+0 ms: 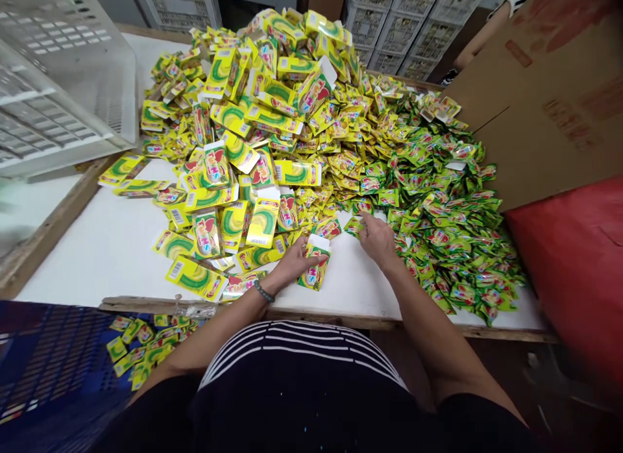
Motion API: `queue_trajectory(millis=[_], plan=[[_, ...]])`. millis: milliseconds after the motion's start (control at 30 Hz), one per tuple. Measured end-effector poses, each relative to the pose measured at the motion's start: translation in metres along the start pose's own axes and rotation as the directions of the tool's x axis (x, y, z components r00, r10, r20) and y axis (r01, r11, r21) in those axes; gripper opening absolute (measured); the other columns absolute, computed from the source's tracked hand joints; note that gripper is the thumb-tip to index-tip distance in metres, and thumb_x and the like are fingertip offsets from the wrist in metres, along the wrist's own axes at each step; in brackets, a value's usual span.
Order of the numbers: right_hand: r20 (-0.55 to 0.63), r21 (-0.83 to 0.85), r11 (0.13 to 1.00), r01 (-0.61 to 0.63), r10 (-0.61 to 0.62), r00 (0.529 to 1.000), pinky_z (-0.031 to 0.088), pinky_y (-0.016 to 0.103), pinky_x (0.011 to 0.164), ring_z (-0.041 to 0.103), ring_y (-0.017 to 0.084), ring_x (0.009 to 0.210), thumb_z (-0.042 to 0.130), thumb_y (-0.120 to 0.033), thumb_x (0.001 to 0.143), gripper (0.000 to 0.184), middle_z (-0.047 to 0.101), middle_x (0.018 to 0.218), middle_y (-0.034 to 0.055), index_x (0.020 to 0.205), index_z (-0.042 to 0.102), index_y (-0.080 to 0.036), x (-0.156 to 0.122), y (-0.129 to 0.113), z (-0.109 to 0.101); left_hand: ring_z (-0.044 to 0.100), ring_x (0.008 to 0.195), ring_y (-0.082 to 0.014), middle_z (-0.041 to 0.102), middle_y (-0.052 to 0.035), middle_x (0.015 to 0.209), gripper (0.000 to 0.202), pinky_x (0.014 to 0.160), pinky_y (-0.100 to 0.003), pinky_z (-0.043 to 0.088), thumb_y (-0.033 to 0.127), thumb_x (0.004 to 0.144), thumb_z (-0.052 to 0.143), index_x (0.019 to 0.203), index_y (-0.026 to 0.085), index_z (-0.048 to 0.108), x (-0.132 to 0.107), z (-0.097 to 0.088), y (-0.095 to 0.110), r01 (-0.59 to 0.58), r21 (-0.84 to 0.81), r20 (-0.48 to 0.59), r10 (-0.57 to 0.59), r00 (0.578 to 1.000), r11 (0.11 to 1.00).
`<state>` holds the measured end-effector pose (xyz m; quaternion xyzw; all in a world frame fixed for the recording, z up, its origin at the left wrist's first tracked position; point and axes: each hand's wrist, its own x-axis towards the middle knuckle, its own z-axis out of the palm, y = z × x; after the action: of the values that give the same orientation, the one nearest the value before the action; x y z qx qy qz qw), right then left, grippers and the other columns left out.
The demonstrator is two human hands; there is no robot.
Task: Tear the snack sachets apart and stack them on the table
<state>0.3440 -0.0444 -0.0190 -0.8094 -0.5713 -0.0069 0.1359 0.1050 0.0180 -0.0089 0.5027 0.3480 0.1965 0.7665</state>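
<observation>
In my left hand (294, 266) is a small yellow-green carton (316, 275), thumb across its front. Its white top flap stands up, so that end is open. My right hand (378, 241) is closed at the fingertips on a small green candy packet (353, 227), just above the white tabletop (348, 271). Beyond my left hand lies a heap of yellow cartons (263, 222), several with open flaps. Loose yellow packets (341, 164) and green packets (452, 232) spread across the middle and right of the table.
A white plastic crate (111, 89) stands at the left. Below the table's left edge, a blue crate (53, 368) has several cartons by it. At the right are a cardboard box (545, 109) and a red surface (574, 271). Another person's arm (479, 41) shows behind the box.
</observation>
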Motion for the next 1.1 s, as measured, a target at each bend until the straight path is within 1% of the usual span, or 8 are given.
queue_trajectory(millis=[100,233,333,433,667,767,933,1100], plan=[[-0.080,0.066,0.998,0.001,0.004,0.997,0.049,0.039,0.090,0.064,0.024,0.100,0.041,-0.014,0.084,0.044,0.071,0.110,0.0109,0.125,0.058,-0.013,-0.005,0.001,-0.002,0.063,0.078,-0.0171,0.067,-0.0024,0.084,0.048,0.077,-0.031,0.051,0.033,0.062,0.083,0.098,0.016,0.058,0.003,-0.002,-0.006,-0.008,0.038,-0.040,0.010,0.999,0.999],[0.070,-0.050,0.992,0.115,-0.111,0.991,0.046,0.040,0.095,0.061,0.028,0.110,0.049,-0.029,0.088,0.038,0.067,0.120,0.0159,0.119,0.062,-0.011,-0.014,-0.008,-0.004,0.063,0.077,-0.0159,0.067,-0.0014,0.084,0.047,0.076,-0.030,0.050,0.032,0.064,0.082,0.101,0.016,0.057,0.002,-0.004,-0.006,0.008,0.028,-0.010,-0.008,1.000,1.000],[0.191,-0.178,0.973,0.148,-0.113,0.975,0.046,0.038,0.090,0.063,0.028,0.103,0.047,-0.021,0.088,0.036,0.070,0.112,0.0160,0.118,0.062,-0.011,-0.022,-0.017,-0.005,0.064,0.077,-0.0151,0.068,-0.0030,0.087,0.047,0.074,-0.028,0.050,0.032,0.065,0.081,0.102,0.015,0.057,-0.001,-0.003,-0.001,0.018,0.037,0.077,-0.021,0.997,0.999],[0.141,-0.199,0.977,0.077,-0.049,0.989,0.048,0.035,0.083,0.066,0.027,0.097,0.042,-0.016,0.088,0.042,0.071,0.107,0.0154,0.126,0.057,-0.009,-0.030,-0.018,-0.007,0.063,0.072,-0.0132,0.068,-0.0035,0.086,0.045,0.068,-0.025,0.048,0.035,0.067,0.079,0.102,0.014,0.059,-0.002,-0.004,0.001,0.022,0.066,0.095,-0.029,0.995,0.998],[-0.036,0.171,0.984,-0.046,0.053,0.998,0.052,0.037,0.079,0.068,0.025,0.089,0.045,-0.020,0.086,0.042,0.071,0.111,0.0141,0.126,0.057,-0.015,-0.048,-0.013,-0.008,0.040,0.042,-0.0057,0.052,0.0084,0.053,0.045,0.045,-0.019,0.025,0.042,0.066,0.079,0.093,0.017,0.052,0.003,-0.009,-0.001,0.017,0.163,0.014,-0.020,1.000,0.986],[-0.032,0.591,0.796,-0.131,0.186,0.982,0.055,0.034,0.073,0.068,0.020,0.081,0.051,-0.031,0.085,0.036,0.072,0.098,0.0081,0.119,0.059,-0.020,-0.054,-0.017,-0.006,0.036,0.041,-0.0058,0.047,0.0086,0.051,0.043,0.044,-0.020,0.019,0.042,0.069,0.077,0.096,0.016,0.056,0.003,-0.009,-0.001,0.011,0.244,0.046,-0.023,0.999,0.970],[0.211,0.947,0.188,-0.261,0.249,0.945,0.057,0.031,0.066,0.067,0.016,0.077,0.064,-0.038,0.077,0.042,0.070,0.086,-0.0005,0.117,0.058,-0.028,-0.054,-0.035,-0.006,0.028,0.042,-0.0051,0.037,0.0102,0.048,0.042,0.044,-0.021,0.015,0.040,0.068,0.077,0.096,0.014,0.060,0.003,-0.007,0.002,0.006,0.316,0.081,-0.034,0.996,0.949],[0.320,0.911,0.250,-0.327,0.068,0.945,0.054,0.032,0.074,0.064,0.017,0.083,0.062,-0.040,0.079,0.027,0.072,0.095,0.0026,0.097,0.072,-0.023,-0.050,-0.047,-0.009,0.037,0.046,-0.0068,0.045,0.0074,0.051,0.041,0.046,-0.021,0.022,0.041,0.066,0.078,0.092,0.013,0.063,0.003,-0.007,0.005,0.007,0.268,0.090,-0.032,0.995,0.963]])
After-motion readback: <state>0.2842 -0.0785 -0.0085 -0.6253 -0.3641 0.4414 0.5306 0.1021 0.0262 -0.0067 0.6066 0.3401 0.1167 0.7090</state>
